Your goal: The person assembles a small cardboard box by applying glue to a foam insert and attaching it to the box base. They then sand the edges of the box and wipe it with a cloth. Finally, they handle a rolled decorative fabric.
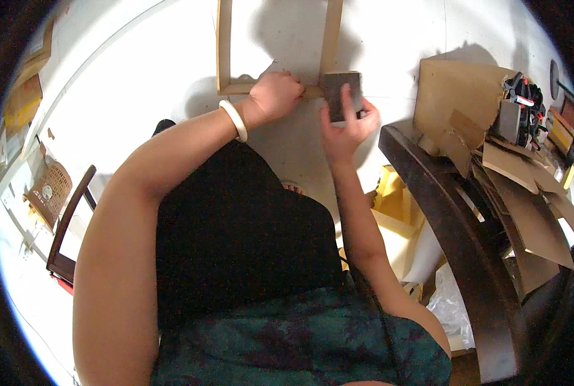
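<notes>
A white floor (pixel 139 83) fills the upper part of the head view, brightly lit, with the person's shadow falling across its middle. On it lies one pale wooden frame (pixel 224 51), of which two long rails and one cross rail show; the rest runs out past the top edge. The left hand (pixel 275 95), with a white bangle (pixel 234 120) on its wrist, presses down on the cross rail, fingers curled over the wood in a closed grip. The right hand (pixel 346 125) has its grip closed around one dark rectangular sanding block (pixel 342 93), thumb across its face, the block held against the frame's lower right corner, just beside the left hand. To the right stands a dark wooden chair (pixel 441 212) with a curved back; flat sheets of brown cardboard (pixel 531 219) are stacked on it, their number hard to tell. Beyond them, near the right rim, sits a jumble of small tools and boxes (pixel 525 109), too small to make out. Below the right forearm are pale yellow foam pieces (pixel 396 199) and a crumpled clear plastic bag (pixel 451 309). At the left rim stands a second dark chair (pixel 68 225), with a woven brown basket (pixel 49 190) beside it whose contents cannot be seen.
</notes>
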A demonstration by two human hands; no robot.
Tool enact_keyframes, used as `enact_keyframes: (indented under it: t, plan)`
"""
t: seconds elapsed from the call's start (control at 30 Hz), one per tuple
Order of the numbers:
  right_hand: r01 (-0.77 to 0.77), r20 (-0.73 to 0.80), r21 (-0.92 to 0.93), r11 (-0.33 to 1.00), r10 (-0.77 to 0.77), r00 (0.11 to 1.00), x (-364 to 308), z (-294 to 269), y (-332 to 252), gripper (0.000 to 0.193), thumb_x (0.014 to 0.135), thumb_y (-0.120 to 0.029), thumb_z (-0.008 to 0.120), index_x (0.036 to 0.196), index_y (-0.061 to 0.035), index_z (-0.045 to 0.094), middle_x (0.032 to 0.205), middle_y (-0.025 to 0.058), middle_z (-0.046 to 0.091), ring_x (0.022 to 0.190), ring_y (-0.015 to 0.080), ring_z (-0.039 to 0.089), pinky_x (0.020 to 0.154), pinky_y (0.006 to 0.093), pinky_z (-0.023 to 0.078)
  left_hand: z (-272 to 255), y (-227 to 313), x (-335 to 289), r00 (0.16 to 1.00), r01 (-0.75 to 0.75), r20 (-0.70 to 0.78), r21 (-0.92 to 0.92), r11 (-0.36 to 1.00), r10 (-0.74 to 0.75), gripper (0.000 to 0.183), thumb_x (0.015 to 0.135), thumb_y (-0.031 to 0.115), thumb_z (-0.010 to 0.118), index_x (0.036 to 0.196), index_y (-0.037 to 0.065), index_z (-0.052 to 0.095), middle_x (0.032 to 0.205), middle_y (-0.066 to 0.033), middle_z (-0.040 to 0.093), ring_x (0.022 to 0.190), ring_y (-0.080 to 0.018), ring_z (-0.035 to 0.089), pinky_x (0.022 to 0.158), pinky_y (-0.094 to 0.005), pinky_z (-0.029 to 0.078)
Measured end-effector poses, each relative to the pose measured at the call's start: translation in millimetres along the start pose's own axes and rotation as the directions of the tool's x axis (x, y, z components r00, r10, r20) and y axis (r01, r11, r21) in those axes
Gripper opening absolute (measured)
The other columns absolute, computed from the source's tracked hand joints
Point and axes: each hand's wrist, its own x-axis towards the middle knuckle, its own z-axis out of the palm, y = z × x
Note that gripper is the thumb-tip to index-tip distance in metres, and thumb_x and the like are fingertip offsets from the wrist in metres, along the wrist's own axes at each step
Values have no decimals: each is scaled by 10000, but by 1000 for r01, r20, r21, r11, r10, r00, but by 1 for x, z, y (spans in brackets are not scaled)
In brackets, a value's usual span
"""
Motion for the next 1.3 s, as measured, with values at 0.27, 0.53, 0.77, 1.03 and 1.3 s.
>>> enact_keyframes:
  t: [0.27, 0.53, 0.77, 1.03, 1.3]
  plan:
    - [73, 25, -5, 997, -73, 997, 0, -2, -13, 716, 675, -252, 883, 1366, -248, 697, 1159, 184, 558, 1077, 371, 529, 918, 492, 421, -21, 10, 5, 985, 101, 144, -16, 995, -98, 223, 903, 199, 622, 904, 38, 776, 936, -164, 750, 942, -358, 725, 822, -462, 597]
    - [51, -44, 35, 998, -50, 998, 12, -5, -1, 722, 680, -214, 877, 1378, -239, 692, 1161, 185, 576, 1063, 373, 551, 946, 494, 438, -6, 4, 3, 997, 53, 61, -16, 998, -52, 245, 930, 244, 624, 943, 54, 778, 985, -150, 750, 980, -348, 718, 853, -462, 589]
    - [-135, -168, 91, 987, 149, 975, 8, -3, 16, 694, 694, -214, 884, 1363, -208, 700, 1222, 196, 557, 1139, 379, 532, 988, 482, 431, -5, 3, 2, 999, 39, 33, 0, 999, -39, 266, 943, 266, 635, 962, 37, 769, 991, -142, 746, 1002, -336, 707, 874, -453, 583]
    - [-60, -55, -10, 998, 59, 997, -1, -6, 16, 705, 681, -338, 910, 1350, -237, 713, 1138, 201, 535, 1057, 383, 515, 934, 511, 439, 8, -1, 4, 1000, 12, -2, -7, 1000, -12, 236, 936, 254, 634, 956, 68, 778, 987, -139, 749, 992, -340, 710, 883, -451, 587]
    - [4, -58, 58, 998, -1, 998, -11, -13, -4, 700, 689, -213, 889, 1363, -204, 702, 1112, 169, 557, 1038, 348, 529, 926, 482, 443, 5, 1, 4, 998, 36, 55, 3, 999, -36, 226, 911, 232, 639, 955, 59, 777, 999, -145, 748, 1009, -341, 706, 885, -462, 583]
